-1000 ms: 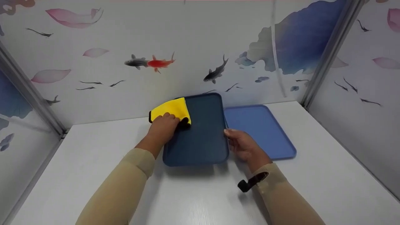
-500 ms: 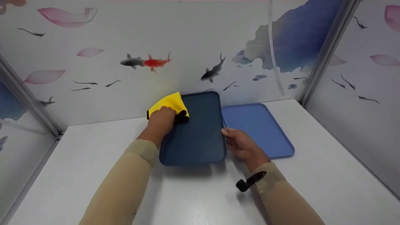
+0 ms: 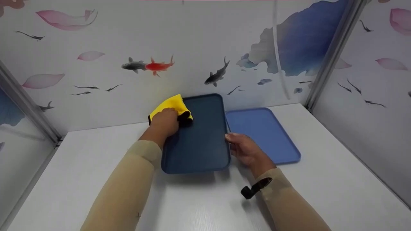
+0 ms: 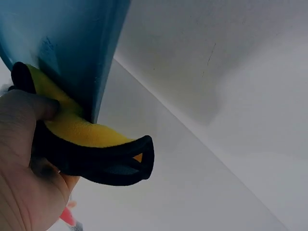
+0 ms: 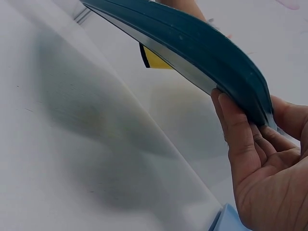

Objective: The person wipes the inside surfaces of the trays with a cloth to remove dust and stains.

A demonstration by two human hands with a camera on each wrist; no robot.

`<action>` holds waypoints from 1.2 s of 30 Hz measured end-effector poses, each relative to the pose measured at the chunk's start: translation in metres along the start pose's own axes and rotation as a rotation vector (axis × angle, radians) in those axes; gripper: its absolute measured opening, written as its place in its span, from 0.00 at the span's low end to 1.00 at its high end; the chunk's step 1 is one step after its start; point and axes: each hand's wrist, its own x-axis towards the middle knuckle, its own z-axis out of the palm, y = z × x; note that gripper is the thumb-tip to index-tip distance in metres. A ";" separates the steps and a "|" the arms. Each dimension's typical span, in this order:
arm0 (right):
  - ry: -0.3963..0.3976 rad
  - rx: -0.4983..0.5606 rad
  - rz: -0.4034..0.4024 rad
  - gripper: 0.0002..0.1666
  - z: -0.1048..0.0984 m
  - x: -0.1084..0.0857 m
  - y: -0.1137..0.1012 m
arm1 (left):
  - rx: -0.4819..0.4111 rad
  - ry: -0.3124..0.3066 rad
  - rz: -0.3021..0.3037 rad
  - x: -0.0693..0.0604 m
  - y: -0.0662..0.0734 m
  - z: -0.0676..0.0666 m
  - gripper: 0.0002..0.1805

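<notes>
A dark blue tray [image 3: 200,138] is held tilted above the white table. My right hand [image 3: 245,147] grips its right rim, thumb on the upper side and fingers beneath, as the right wrist view shows on the tray [image 5: 192,41]. At the tray's upper left, my left hand [image 3: 165,123] holds a folded yellow cloth [image 3: 171,103] with black edging against the surface. In the left wrist view the thumb pinches the cloth [image 4: 86,130] by the tray's rim, and part of the cloth hangs past that edge. Most left fingertips are hidden by the cloth.
A lighter blue tray [image 3: 263,134] lies flat on the white table [image 3: 106,170], to the right of the held one. Behind stands a wall [image 3: 192,35] painted with fish and petals. Side panels with metal posts [image 3: 334,54] flank the table.
My left hand has slid the cloth slightly up and left along the tray's left side, and the cloth has folded over more. The right hand keeps its hold on the rim.
</notes>
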 end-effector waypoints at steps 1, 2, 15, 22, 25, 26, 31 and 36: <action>0.000 -0.002 0.000 0.12 0.001 0.000 0.000 | -0.020 -0.006 -0.009 0.001 0.001 0.001 0.16; 0.000 -0.004 0.000 0.12 0.002 0.000 0.000 | -0.039 -0.009 -0.013 0.000 0.001 0.001 0.16; 0.000 -0.030 0.010 0.10 0.001 0.000 0.000 | -0.199 -0.014 -0.050 0.007 0.019 -0.005 0.16; -0.008 -0.051 0.032 0.26 -0.001 -0.002 -0.001 | -0.191 0.004 0.007 0.009 0.040 -0.007 0.17; -0.013 -0.066 0.031 0.26 0.000 -0.001 0.000 | -0.210 0.015 0.034 0.009 0.051 -0.009 0.17; -0.019 -0.070 0.030 0.22 0.001 -0.001 0.000 | -0.214 0.016 0.041 0.009 0.055 -0.009 0.17; -0.052 -0.084 0.013 0.12 0.005 0.000 0.001 | -0.233 0.013 0.079 0.005 0.075 -0.010 0.15; -0.018 -0.098 0.019 0.11 0.006 -0.002 0.001 | -0.262 -0.004 0.132 0.002 0.093 -0.010 0.15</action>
